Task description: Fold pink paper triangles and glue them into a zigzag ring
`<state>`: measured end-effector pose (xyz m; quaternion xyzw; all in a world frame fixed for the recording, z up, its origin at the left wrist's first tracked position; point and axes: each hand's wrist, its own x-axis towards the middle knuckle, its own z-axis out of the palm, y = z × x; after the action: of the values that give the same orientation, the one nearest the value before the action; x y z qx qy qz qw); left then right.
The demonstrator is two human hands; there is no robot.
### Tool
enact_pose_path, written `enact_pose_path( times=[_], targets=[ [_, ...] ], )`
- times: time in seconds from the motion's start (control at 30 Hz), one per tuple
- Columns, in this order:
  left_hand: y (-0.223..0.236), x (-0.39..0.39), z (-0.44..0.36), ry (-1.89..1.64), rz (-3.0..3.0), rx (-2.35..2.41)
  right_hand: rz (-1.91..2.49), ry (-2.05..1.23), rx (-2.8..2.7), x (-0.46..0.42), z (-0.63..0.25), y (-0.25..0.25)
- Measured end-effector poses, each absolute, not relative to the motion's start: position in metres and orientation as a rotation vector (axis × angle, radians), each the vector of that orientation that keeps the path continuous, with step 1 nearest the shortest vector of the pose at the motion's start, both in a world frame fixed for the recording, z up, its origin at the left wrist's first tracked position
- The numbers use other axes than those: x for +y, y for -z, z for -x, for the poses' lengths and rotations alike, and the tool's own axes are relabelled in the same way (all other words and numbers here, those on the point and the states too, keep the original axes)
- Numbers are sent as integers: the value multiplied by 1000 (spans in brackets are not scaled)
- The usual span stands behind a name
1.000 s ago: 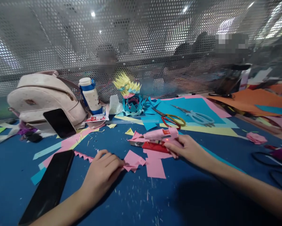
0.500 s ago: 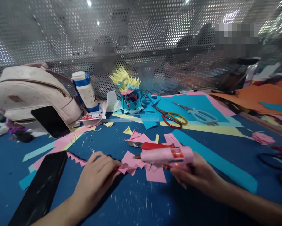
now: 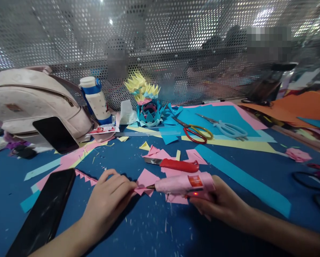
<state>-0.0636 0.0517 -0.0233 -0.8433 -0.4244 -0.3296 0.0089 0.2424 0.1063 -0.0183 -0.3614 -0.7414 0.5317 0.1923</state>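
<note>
My right hand (image 3: 216,198) is wrapped round a pink glue gun (image 3: 185,184) with a small lit red light on its side. The gun's nozzle points left and meets, or nearly meets, a folded pink paper strip (image 3: 142,191). Fingers of my left hand (image 3: 111,196) are closed on the left end of that strip, near the table surface. A toothed pink paper chain (image 3: 86,176) shows beyond the left hand. Just behind the gun lies a red-handled utility knife (image 3: 178,165) among pink paper scraps (image 3: 156,151).
Two phones (image 3: 43,210) (image 3: 55,135) are at the left, by a pale backpack (image 3: 36,96) and a bottle (image 3: 95,101). A folded-paper pineapple (image 3: 149,110) stands at the back. Red-and-yellow scissors (image 3: 194,134) and light-blue scissors (image 3: 226,129) lie on blue paper (image 3: 237,119).
The glue gun has moved left and slightly down in my right hand, its nozzle now at the folded strip. The utility knife shows more fully. My left hand stays nearly in place.
</note>
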Motion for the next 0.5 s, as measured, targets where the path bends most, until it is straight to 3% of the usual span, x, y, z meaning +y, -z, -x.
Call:
enact_pose_path(
  times=[0.5],
  targets=[
    [21,51,62,1058,2611,-1282,1056,-1492,-2096,106,-238,15]
  ],
)
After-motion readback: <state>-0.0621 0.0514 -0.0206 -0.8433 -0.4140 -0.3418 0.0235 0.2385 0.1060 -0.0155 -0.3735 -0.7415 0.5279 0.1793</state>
